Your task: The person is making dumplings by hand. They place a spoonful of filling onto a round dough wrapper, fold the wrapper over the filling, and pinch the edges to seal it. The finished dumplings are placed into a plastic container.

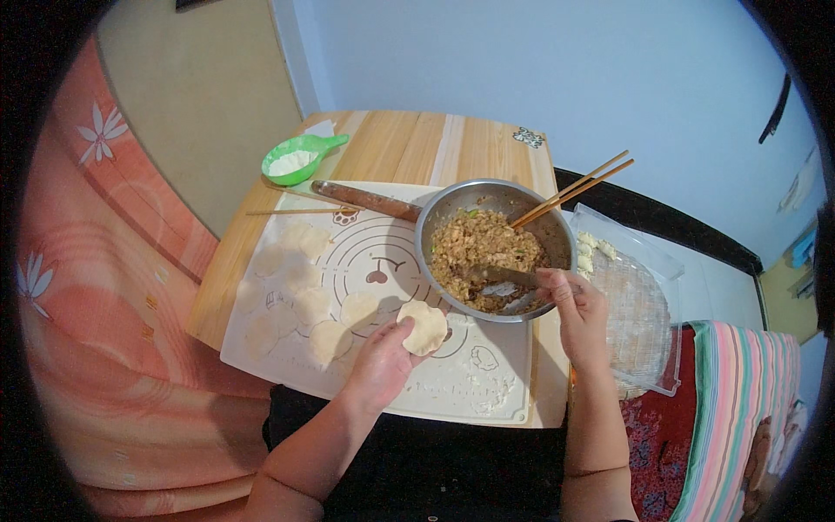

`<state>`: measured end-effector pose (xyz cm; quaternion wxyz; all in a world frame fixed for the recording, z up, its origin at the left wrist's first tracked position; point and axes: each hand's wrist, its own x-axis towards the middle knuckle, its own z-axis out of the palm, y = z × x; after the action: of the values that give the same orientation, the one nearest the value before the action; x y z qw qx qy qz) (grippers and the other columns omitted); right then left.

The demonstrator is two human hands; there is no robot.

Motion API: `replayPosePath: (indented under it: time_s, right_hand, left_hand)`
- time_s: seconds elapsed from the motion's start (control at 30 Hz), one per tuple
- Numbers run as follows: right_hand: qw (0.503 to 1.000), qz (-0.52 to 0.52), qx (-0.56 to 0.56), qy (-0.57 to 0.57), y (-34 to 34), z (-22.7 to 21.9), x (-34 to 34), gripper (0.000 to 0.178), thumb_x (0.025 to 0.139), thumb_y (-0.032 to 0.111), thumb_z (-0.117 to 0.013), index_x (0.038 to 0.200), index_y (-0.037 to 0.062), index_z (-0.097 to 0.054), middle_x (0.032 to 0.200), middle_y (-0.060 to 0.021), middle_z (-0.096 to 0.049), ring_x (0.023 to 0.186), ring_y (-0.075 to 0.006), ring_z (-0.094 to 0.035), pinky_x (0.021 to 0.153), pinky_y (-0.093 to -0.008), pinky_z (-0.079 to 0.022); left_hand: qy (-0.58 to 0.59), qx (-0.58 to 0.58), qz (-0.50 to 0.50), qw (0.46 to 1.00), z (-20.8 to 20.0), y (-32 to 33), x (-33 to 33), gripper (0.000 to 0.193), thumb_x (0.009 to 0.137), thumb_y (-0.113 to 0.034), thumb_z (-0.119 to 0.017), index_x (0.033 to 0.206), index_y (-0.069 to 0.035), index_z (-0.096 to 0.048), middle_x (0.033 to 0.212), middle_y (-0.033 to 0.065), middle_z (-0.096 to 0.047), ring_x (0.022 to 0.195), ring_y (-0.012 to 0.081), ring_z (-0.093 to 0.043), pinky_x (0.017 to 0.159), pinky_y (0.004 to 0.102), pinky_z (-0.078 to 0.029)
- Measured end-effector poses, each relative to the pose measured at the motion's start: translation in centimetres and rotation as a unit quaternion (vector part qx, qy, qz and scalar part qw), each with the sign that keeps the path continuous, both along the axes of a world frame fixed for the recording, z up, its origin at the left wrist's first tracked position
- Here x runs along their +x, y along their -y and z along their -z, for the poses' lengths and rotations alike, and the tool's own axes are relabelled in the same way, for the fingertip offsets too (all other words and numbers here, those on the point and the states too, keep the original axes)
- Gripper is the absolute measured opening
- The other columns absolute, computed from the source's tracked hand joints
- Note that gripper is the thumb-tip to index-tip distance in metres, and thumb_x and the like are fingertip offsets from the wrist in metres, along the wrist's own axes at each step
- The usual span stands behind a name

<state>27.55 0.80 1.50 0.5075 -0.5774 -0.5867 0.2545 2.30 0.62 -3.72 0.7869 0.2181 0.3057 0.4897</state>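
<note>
My left hand [380, 364] pinches a round dumpling wrapper [424, 328] by its edge, over the pale mat [452, 396]. Just right of it, my right hand [581, 315] grips a flat metal utensil [511, 277]; its tip dips into the filling, so I cannot tell whether it is a spoon or a spatula. The brownish minced filling [478, 244], flecked with green, lies in a steel bowl [558, 230]. A pair of wooden chopsticks [578, 190] leans in the bowl, sticking out over the far right rim. More wrappers [330, 342] lie on the left of the mat, some overlapping.
A rolling pin [365, 200] and a thin stick [300, 210] lie behind the wrappers. A green scoop [330, 145] with white flour sits at the wooden table's [396, 139] far left. On the right, a clear tray [677, 370] holds a woven mat [631, 304] and several dumplings [588, 248].
</note>
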Motion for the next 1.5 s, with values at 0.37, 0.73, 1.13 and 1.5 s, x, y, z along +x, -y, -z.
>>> replayPosePath:
  time_s: [0.37,0.73,1.13,1.5]
  right_hand:
    - [0.990,-0.060,-0.049,-0.115,1.3,-0.7,-0.9,0.034,0.095,0.026,-0.051,0.097,-0.0052,-0.065,0.081,-0.0099,-0.066,0.073,-0.0155,-0.061,0.068,-0.0283,-0.048]
    - [0.997,-0.007,0.016,-0.071,4.8,-3.0,-1.3,0.030,0.095,0.021,-0.049,0.095,-0.0044,-0.065,0.076,-0.0092,-0.065,0.069,-0.0142,-0.060,0.065,-0.0269,-0.047]
    - [0.993,-0.066,0.032,-0.093,6.4,-3.0,-0.8,0.029,0.095,0.020,-0.049,0.096,-0.0032,-0.066,0.077,-0.0100,-0.062,0.071,-0.0145,-0.059,0.064,-0.0263,-0.044]
    - [0.978,-0.116,0.155,0.082,6.3,-3.4,0.1,0.031,0.092,0.025,-0.051,0.091,-0.0004,-0.067,0.079,-0.0106,-0.065,0.071,-0.0224,-0.061,0.066,-0.0320,-0.045]
  left_hand:
    - [0.024,0.015,0.011,1.000,0.7,-0.1,1.1,0.038,0.097,-0.021,-0.042,0.127,0.002,-0.043,0.128,0.0151,-0.051,0.120,0.0260,-0.049,0.103,0.0416,-0.037]
    - [0.099,0.006,0.043,0.994,-2.7,1.2,3.6,0.050,0.100,-0.036,-0.030,0.138,-0.003,-0.029,0.139,0.0102,-0.039,0.129,0.0238,-0.037,0.111,0.0406,-0.026]
    - [0.152,-0.013,0.052,0.987,-2.2,1.5,3.3,0.047,0.100,-0.035,-0.029,0.135,-0.003,-0.034,0.133,0.0121,-0.045,0.124,0.0253,-0.044,0.107,0.0410,-0.033]
    - [0.157,-0.054,0.041,0.985,-1.8,1.3,3.0,0.044,0.100,-0.032,-0.031,0.133,-0.002,-0.035,0.131,0.0137,-0.046,0.121,0.0269,-0.047,0.105,0.0414,-0.037]
